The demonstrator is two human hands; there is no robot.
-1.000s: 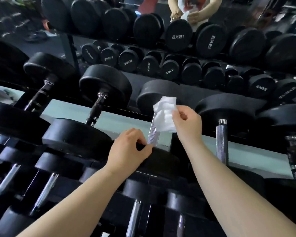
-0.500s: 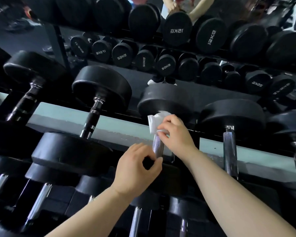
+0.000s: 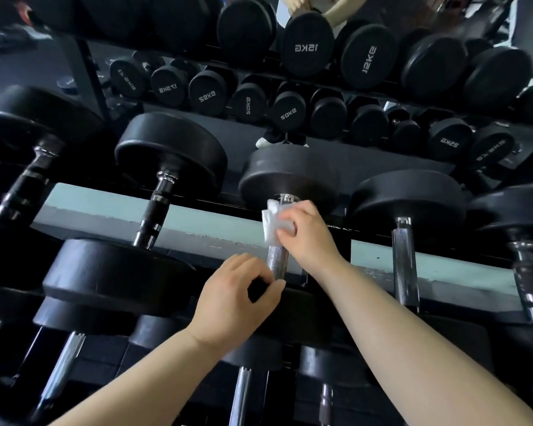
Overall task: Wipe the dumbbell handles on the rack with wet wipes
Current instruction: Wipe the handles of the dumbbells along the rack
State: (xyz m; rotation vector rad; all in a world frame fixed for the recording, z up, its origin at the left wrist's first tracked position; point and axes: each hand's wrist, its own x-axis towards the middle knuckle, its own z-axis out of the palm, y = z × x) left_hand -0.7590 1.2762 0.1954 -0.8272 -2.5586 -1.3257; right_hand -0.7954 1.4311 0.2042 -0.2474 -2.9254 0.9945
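Clasping wet wipe (image 3: 271, 229) round dumbbell handle (image 3: 277, 263), right hand (image 3: 309, 236); left hand (image 3: 237, 298), grip on near head (image 3: 308, 315).

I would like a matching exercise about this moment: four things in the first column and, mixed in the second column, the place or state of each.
Column A
1. wet wipe
2. left hand
3. right hand
4. handle to the right

Column B
a. bare, no hand on it
b. grips the near head of the middle dumbbell
c. white, at the far end of the middle handle
d. holds the wipe against the middle handle

Pairs: 1-c, 2-b, 3-d, 4-a
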